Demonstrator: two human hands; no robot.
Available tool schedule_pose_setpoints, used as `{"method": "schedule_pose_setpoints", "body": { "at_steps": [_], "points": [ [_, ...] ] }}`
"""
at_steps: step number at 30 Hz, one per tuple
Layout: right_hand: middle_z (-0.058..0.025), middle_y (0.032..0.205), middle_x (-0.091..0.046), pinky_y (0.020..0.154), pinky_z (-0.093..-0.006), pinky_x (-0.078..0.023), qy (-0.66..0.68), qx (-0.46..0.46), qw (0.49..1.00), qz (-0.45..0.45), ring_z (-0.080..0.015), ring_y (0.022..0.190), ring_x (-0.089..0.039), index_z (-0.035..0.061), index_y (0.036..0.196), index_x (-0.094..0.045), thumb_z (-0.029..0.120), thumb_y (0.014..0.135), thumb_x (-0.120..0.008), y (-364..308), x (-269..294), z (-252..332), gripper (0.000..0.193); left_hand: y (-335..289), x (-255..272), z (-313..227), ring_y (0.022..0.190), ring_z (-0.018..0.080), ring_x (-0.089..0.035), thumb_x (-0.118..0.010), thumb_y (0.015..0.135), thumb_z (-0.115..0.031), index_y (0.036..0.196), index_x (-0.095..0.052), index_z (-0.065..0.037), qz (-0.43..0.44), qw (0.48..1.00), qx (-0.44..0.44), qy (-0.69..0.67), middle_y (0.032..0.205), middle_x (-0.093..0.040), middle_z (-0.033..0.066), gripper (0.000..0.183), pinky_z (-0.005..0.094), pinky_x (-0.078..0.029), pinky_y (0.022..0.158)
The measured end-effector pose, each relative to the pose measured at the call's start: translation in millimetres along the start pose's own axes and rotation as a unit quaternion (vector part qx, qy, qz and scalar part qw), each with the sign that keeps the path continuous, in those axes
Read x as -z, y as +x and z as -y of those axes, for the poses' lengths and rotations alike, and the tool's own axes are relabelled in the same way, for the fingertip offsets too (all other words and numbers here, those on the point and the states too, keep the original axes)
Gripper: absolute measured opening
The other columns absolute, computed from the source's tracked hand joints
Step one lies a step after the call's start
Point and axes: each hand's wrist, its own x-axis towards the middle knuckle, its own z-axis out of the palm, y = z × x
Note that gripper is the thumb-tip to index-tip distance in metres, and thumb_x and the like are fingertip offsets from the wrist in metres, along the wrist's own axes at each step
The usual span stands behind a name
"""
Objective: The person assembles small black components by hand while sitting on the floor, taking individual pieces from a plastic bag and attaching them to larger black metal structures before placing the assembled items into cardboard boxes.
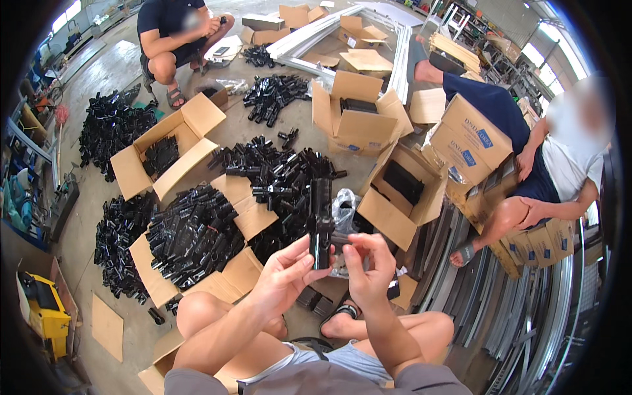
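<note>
In front of me, my left hand point(288, 268) is closed round the lower end of a long, glossy black fitting point(320, 214) held upright. My right hand point(370, 268) pinches a small dark piece point(341, 239) at the fitting's right side. Whether the small piece is joined to the fitting or only touches it, I cannot tell. Just beyond my hands lies a heap of similar black parts point(283, 174). An open cardboard box point(155, 271) to the left is filled with more of them.
Further piles of black parts point(113, 131) cover the floor at left. Open boxes point(401, 220) stand to the right, beside long metal profiles point(520, 322). One person point(161, 46) squats at far left; another point(559, 158) sits at right. A yellow case point(49, 309) stands at lower left.
</note>
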Motion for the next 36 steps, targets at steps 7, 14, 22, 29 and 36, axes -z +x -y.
{"method": "schedule_pose_setpoints", "body": {
  "at_steps": [7,14,22,29,36],
  "points": [
    [-0.0092,0.092,-0.071,0.069,-0.0304,-0.056,-0.073,0.072,0.992,0.071,-0.0203,0.079,-0.07,0.0028,0.099,-0.074,-0.002,0.081,-0.081,11.4,-4.7,20.1,0.019,1.9,-1.9,3.7,0.126,0.0179,-0.063,-0.061,0.105,-0.012,0.149,-0.052,-0.005,-0.007,1.0,-0.005,0.004,0.139,-0.063,0.0082,0.046,0.0401,-0.055,0.107],
    [-0.0084,0.091,-0.07,0.065,-0.0306,-0.052,-0.097,0.037,0.994,0.027,-0.0183,0.075,-0.067,0.0024,0.095,-0.07,0.005,0.085,-0.081,4.1,-7.2,7.3,0.015,1.2,5.3,7.6,0.123,0.0213,-0.065,-0.062,0.104,-0.01,0.15,-0.051,-0.004,-0.019,1.0,-0.014,0.019,0.137,-0.065,0.0101,0.048,0.0421,-0.054,0.106],
    [-0.0058,0.092,-0.071,0.06,-0.0267,-0.046,-0.079,0.044,0.996,0.006,-0.0142,0.075,-0.066,0.0079,0.107,-0.074,0.006,0.087,-0.08,36.5,-13.1,5.8,0.021,2.6,9.8,17.9,0.124,0.0226,-0.064,-0.064,0.103,-0.011,0.152,-0.048,-0.003,-0.021,0.998,-0.006,0.064,0.14,-0.063,0.011,0.052,0.0419,-0.054,0.106],
    [-0.0055,0.092,-0.069,0.067,-0.0276,-0.048,-0.042,-0.078,0.996,0.005,-0.0129,0.077,-0.062,0.0029,0.102,-0.07,0.003,0.092,-0.073,21.3,-16.7,-12.8,0.01,4.0,14.6,24.2,0.111,0.0117,-0.063,-0.068,0.099,-0.004,0.157,-0.044,-0.005,-0.058,0.982,-0.026,0.178,0.13,-0.065,0.0092,0.062,0.0289,-0.054,0.096],
    [-0.004,0.094,-0.07,0.071,-0.0267,-0.049,0.025,-0.135,0.987,0.078,-0.0114,0.079,-0.062,0.0019,0.105,-0.069,0.003,0.093,-0.072,11.4,-20.1,-27.0,0.012,1.0,23.0,31.0,0.099,0.0069,-0.056,-0.066,0.094,0.007,0.165,-0.03,-0.017,-0.051,0.965,-0.055,0.252,0.109,-0.053,0.0004,0.083,0.0237,-0.051,0.089]
  ]
}}
